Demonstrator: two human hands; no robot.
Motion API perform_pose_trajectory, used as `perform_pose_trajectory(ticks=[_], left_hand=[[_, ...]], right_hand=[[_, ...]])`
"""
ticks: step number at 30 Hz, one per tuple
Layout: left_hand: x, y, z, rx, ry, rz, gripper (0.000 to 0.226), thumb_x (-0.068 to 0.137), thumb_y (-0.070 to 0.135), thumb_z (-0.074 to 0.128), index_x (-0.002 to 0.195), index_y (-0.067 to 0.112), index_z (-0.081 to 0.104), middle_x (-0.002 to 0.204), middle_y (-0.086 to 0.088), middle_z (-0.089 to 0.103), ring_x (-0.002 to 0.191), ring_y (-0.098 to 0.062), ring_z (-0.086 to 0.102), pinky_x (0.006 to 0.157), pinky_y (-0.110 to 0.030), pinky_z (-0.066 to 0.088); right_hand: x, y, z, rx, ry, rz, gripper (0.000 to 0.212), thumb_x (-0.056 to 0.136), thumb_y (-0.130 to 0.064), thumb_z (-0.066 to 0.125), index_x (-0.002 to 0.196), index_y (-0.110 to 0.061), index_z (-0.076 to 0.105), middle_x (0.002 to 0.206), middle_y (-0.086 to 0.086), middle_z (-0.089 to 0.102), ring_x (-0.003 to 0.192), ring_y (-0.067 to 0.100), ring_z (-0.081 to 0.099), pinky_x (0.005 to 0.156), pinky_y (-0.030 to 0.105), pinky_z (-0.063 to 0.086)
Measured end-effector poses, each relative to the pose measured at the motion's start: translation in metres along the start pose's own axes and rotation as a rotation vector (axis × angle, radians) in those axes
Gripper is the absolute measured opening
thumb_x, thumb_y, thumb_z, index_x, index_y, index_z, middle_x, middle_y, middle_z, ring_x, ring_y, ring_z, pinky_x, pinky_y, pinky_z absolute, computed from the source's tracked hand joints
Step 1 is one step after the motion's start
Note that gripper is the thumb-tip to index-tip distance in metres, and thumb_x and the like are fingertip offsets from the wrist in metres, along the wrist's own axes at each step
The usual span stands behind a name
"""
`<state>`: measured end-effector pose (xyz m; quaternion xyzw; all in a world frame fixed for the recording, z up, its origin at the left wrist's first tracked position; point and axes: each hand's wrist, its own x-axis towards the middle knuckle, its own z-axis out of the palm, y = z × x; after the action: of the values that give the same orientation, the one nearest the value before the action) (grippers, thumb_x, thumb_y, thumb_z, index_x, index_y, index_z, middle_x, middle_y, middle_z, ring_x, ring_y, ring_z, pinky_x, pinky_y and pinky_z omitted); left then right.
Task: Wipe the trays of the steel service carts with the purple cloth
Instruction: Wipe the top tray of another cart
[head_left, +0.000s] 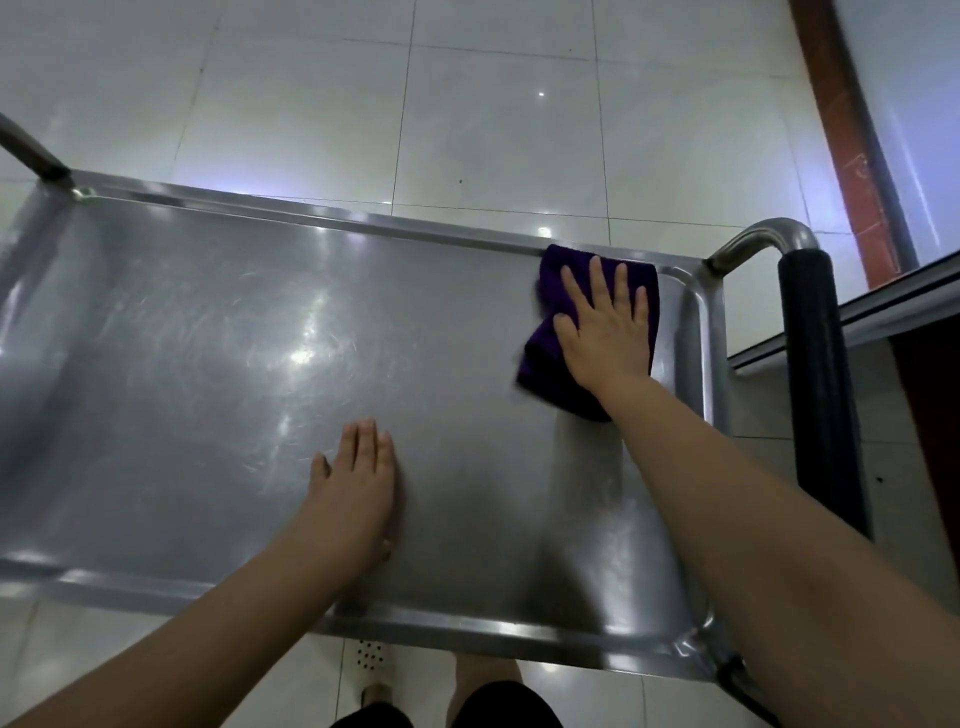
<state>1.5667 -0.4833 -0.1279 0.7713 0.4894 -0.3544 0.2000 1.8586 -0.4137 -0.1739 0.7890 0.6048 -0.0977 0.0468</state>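
The steel cart's top tray (208, 332) fills the view, shiny and scratched, with a raised rim all round. The purple cloth (540, 358) lies in the tray's far right corner, against the far rim. My right hand (605, 325) presses flat on the cloth with straight, spread fingers. My left hand (356, 480) rests flat on the bare steel near the tray's middle, fingers straight and together. A damp streak runs on the steel from the cloth towards the near rim.
The cart's handle (815, 374), steel tube with a black grip, stands at the right end. Another handle post (31, 150) rises at the far left corner. A dark counter edge (883, 306) lies to the right. White floor tiles (467, 114) surround the cart.
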Motion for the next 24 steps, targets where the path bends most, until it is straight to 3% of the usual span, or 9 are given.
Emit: perform_pose_trajectory(ticks=[5, 8, 12, 21, 24], left_hand=[[-0.004, 0.002, 0.002, -0.004, 0.031, 0.024, 0.112, 0.085, 0.037, 0.067, 0.146, 0.002, -0.019, 0.154, -0.019, -0.025, 0.143, -0.036, -0.018, 0.116, -0.050, 0.003], [-0.005, 0.002, 0.003, -0.004, 0.051, 0.047, 0.111, 0.084, 0.037, 0.068, 0.147, 0.002, -0.016, 0.155, -0.019, -0.020, 0.144, -0.036, -0.015, 0.116, -0.051, 0.007], [-0.008, 0.003, 0.004, 0.023, 0.068, 0.073, 0.114, 0.081, 0.041, 0.070, 0.148, 0.001, -0.013, 0.156, -0.019, -0.016, 0.145, -0.036, -0.012, 0.116, -0.052, 0.014], [-0.023, 0.006, 0.015, 0.119, 0.090, 0.064, 0.113, 0.081, 0.046, 0.069, 0.148, -0.001, -0.007, 0.156, -0.021, -0.011, 0.144, -0.038, -0.007, 0.113, -0.055, 0.022], [-0.028, 0.030, 0.012, 0.247, 0.196, 0.190, 0.097, 0.089, 0.043, 0.057, 0.150, 0.006, -0.009, 0.156, -0.018, -0.017, 0.145, -0.036, -0.010, 0.113, -0.062, 0.012]], right_hand=[[-0.068, 0.005, 0.014, -0.032, -0.018, 0.001, 0.058, 0.100, -0.044, 0.016, 0.151, -0.032, -0.007, 0.162, 0.005, -0.009, 0.147, 0.030, -0.013, 0.118, 0.046, -0.011], [-0.120, 0.001, 0.025, -0.041, -0.019, 0.007, 0.062, 0.090, -0.049, 0.007, 0.149, -0.032, -0.003, 0.162, 0.006, 0.000, 0.148, 0.031, -0.004, 0.116, 0.044, -0.011], [-0.185, -0.007, 0.041, -0.038, 0.019, 0.028, 0.063, 0.090, -0.045, 0.026, 0.150, -0.027, 0.022, 0.156, 0.012, 0.027, 0.144, 0.036, 0.021, 0.114, 0.048, 0.008], [-0.297, -0.010, 0.065, -0.043, -0.018, -0.008, 0.065, 0.086, -0.044, 0.036, 0.148, -0.027, 0.029, 0.154, 0.009, 0.033, 0.143, 0.031, 0.017, 0.112, 0.047, 0.013], [-0.302, -0.010, 0.065, -0.042, -0.031, 0.002, 0.065, 0.087, -0.044, 0.035, 0.149, -0.027, 0.028, 0.154, 0.009, 0.033, 0.143, 0.031, 0.017, 0.112, 0.047, 0.014]])
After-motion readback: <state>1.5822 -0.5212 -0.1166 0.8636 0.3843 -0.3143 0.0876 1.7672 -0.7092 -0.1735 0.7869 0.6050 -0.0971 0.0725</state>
